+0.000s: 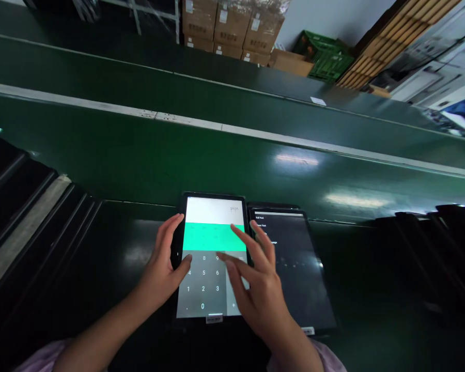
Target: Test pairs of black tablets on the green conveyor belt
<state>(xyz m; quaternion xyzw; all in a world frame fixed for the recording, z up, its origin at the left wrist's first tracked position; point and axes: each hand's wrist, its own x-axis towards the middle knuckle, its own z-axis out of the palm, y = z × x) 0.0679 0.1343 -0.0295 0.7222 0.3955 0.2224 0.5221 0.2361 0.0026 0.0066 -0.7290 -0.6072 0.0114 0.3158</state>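
A tablet (211,230) lies flat in front of me, lit with a calculator screen: white top, green band, grey number pad. My left hand (165,266) rests against its left edge, fingers apart, thumb on the lower left of the screen. My right hand (256,281) hovers over the right side of the pad with fingers spread, fingertips at the screen. A second tablet (298,268) lies just to the right, its dark screen showing a white text menu.
Rows of dark tablets stand stacked at the left (27,217) and at the right (430,243). A green conveyor belt (217,160) runs behind the work surface. Cardboard boxes (232,26) and a green crate (327,57) stand at the far back.
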